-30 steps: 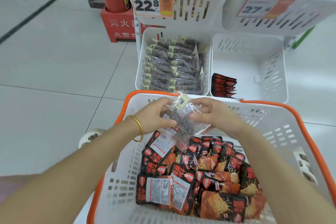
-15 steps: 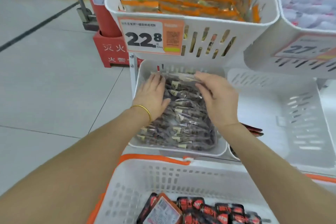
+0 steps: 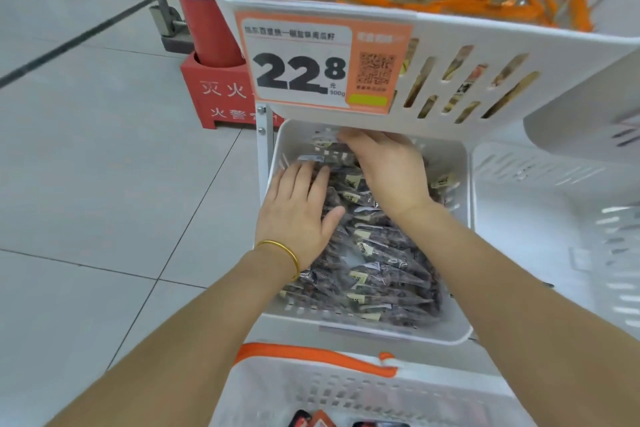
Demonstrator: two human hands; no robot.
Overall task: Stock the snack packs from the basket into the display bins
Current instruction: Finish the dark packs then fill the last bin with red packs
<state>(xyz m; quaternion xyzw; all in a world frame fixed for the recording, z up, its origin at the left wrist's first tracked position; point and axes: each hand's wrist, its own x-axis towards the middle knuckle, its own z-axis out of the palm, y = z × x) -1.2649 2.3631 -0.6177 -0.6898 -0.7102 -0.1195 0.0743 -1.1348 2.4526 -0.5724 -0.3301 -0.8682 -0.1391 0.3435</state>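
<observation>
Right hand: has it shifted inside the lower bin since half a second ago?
Yes. The right hand has moved leftward along the back wall of the lower bin, toward its left side.

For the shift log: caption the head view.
Left hand and right hand rest on snack packs in lower bin.

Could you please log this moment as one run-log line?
step: arranging clear packs of dark snacks | place: lower white slotted plastic bin | left hand: flat on packs | right hand: touching rear packs
</observation>
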